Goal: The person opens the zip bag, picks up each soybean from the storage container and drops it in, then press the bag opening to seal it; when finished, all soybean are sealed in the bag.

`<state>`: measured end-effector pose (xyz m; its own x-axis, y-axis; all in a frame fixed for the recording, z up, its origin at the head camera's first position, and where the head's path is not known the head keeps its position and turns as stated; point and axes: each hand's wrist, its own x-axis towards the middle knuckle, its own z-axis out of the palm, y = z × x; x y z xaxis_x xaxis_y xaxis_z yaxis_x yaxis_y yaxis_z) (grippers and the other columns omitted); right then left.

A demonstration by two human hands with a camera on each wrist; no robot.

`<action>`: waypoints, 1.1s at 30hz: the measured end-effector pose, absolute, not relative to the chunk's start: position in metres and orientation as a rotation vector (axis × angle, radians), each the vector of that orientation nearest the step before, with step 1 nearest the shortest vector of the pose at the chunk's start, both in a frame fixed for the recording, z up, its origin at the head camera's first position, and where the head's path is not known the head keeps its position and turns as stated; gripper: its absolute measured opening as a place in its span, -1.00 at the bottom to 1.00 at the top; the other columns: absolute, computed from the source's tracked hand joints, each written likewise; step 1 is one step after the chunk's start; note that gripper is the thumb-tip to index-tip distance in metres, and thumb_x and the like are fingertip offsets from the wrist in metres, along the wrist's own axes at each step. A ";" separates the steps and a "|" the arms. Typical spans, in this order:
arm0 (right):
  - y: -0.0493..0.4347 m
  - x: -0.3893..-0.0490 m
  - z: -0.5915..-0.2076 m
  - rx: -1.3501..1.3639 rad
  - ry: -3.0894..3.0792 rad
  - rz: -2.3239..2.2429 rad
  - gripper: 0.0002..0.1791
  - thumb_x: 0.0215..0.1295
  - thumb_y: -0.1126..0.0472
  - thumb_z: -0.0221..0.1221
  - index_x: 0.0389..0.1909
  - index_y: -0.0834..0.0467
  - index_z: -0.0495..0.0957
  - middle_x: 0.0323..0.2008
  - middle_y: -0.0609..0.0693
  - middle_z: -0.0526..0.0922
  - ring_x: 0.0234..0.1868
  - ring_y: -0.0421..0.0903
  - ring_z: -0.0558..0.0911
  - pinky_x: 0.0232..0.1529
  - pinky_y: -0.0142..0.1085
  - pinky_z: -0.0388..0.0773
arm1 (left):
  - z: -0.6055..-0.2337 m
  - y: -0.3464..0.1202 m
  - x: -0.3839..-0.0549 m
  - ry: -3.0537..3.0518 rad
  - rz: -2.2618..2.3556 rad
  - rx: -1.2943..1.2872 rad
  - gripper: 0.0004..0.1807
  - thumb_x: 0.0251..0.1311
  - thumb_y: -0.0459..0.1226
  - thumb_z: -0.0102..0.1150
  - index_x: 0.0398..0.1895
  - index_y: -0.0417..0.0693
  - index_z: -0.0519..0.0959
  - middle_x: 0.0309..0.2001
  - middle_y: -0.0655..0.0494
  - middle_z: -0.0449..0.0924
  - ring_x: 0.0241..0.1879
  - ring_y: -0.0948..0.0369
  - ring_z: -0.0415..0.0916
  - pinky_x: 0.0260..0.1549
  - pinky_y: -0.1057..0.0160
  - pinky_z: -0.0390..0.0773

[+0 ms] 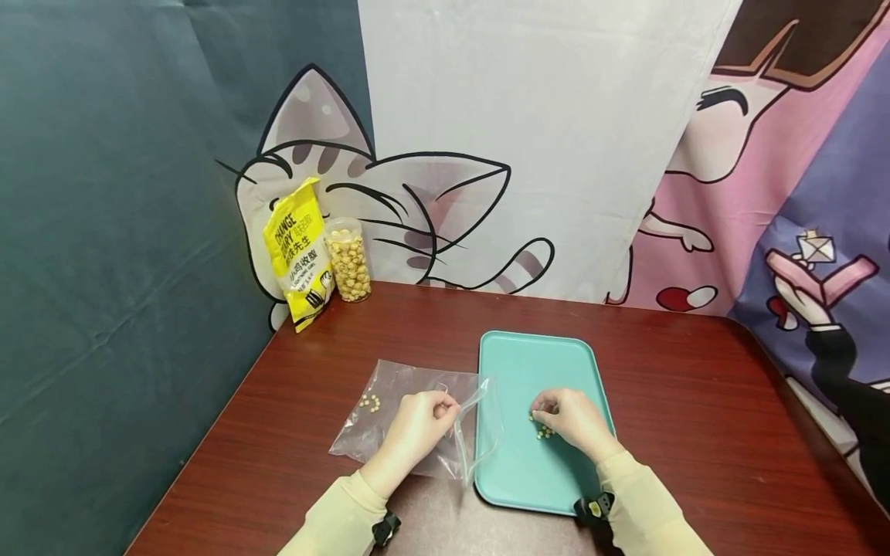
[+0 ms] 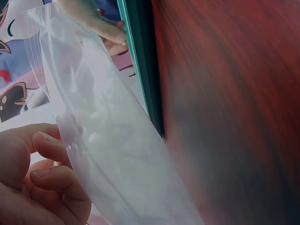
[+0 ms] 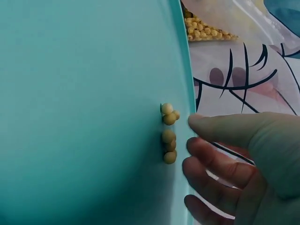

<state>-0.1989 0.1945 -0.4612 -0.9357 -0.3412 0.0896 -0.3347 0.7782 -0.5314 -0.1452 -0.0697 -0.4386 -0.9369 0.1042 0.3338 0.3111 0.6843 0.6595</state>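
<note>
My left hand [image 1: 419, 421] pinches the upper edge of a clear zip bag [image 1: 406, 378] near its opening. The bag lies partly on the table, with its mouth over the edge of a turquoise tray [image 1: 528, 363]. Several small yellow beans [image 1: 371, 403] lie inside it at the left. In the left wrist view the raised plastic [image 2: 108, 140] stands beside my curled fingers [image 2: 56, 178]. Over the tray, my right hand [image 1: 573, 417] reaches down to a little cluster of beans [image 3: 169, 136]. Its thumb and fingertips are apart, close to the beans, with nothing visible between them.
At the back left a yellow printed packet [image 1: 300, 255] leans against the cloth backdrop. Next to it stands a clear jar [image 1: 349, 259] full of pale yellow pieces. Brown wooden table [image 1: 695, 417] surrounds the tray, and printed cloth hangs behind and on the sides.
</note>
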 end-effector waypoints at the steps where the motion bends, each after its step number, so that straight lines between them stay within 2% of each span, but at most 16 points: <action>1: 0.194 -0.198 -0.460 -0.563 2.959 -0.884 -0.94 0.10 0.25 0.32 -0.47 0.02 0.64 -0.60 -0.21 0.51 -0.52 -0.26 0.45 -0.52 -0.36 0.36 | -0.438 -0.070 -0.145 -2.630 -1.103 -0.330 -0.89 0.09 -0.33 0.19 -0.54 0.00 0.65 -0.75 0.37 0.36 -0.72 0.49 0.17 -0.66 0.46 0.28; 10: 0.176 -0.184 -0.445 -0.688 3.029 -0.962 -0.94 0.07 0.25 0.34 -0.42 0.06 0.66 -0.61 -0.26 0.49 -0.63 -0.37 0.39 -0.56 -0.41 0.34 | -0.437 -0.072 -0.144 -2.628 -1.095 -0.318 -0.90 0.09 -0.32 0.19 -0.52 -0.01 0.66 -0.74 0.37 0.38 -0.71 0.49 0.20 -0.64 0.46 0.29; 20: 0.158 -0.168 -0.435 -0.975 3.011 -1.097 -0.92 0.07 0.29 0.33 -0.42 0.05 0.66 -0.55 -0.28 0.53 -0.51 -0.38 0.44 -0.47 -0.43 0.40 | -0.437 -0.071 -0.143 -2.617 -1.084 -0.350 -0.90 0.09 -0.34 0.20 -0.52 -0.02 0.66 -0.74 0.36 0.38 -0.70 0.49 0.19 -0.63 0.45 0.30; 33: 0.142 -0.157 -0.431 -1.057 2.970 -1.189 -0.92 0.07 0.28 0.34 -0.38 0.09 0.67 -0.53 -0.27 0.56 -0.49 -0.39 0.45 -0.46 -0.30 0.49 | -0.438 -0.072 -0.144 -2.616 -1.079 -0.347 -0.89 0.08 -0.34 0.20 -0.53 -0.01 0.66 -0.75 0.36 0.39 -0.72 0.51 0.18 -0.66 0.46 0.28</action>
<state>-0.1566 0.1416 -0.4314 -0.7800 -0.4660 0.4177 -0.6255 0.5600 -0.5434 -0.1438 -0.0717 -0.4376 -0.9290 0.1103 0.3534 0.3273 0.6906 0.6449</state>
